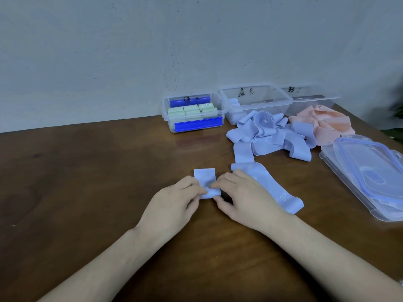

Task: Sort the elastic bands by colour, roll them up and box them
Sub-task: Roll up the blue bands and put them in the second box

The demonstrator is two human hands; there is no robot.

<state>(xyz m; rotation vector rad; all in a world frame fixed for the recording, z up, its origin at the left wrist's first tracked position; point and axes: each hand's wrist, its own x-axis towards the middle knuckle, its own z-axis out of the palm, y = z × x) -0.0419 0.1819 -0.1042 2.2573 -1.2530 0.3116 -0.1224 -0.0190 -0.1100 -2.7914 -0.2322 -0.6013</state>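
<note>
A pale blue elastic band (205, 176) lies flat on the brown table (87, 182), its near end turned into a small roll. My left hand (174, 202) and my right hand (242, 196) pinch that roll from either side. A second blue band (277, 192) marked "20" lies flat just right of my right hand. Behind it sits a loose heap of blue bands (270, 134), with a heap of pink bands (325, 125) to its right. At the back stand three clear boxes: one (174, 127) holding rolled green bands (192, 111), one (281, 99) holding a few blue rolls, and one (327, 99) behind the pink heap.
Clear lids with blue seals (366, 175) are stacked at the table's right edge. The boxes stand against a grey wall (152, 51). Bare brown tabletop stretches to the left of my hands.
</note>
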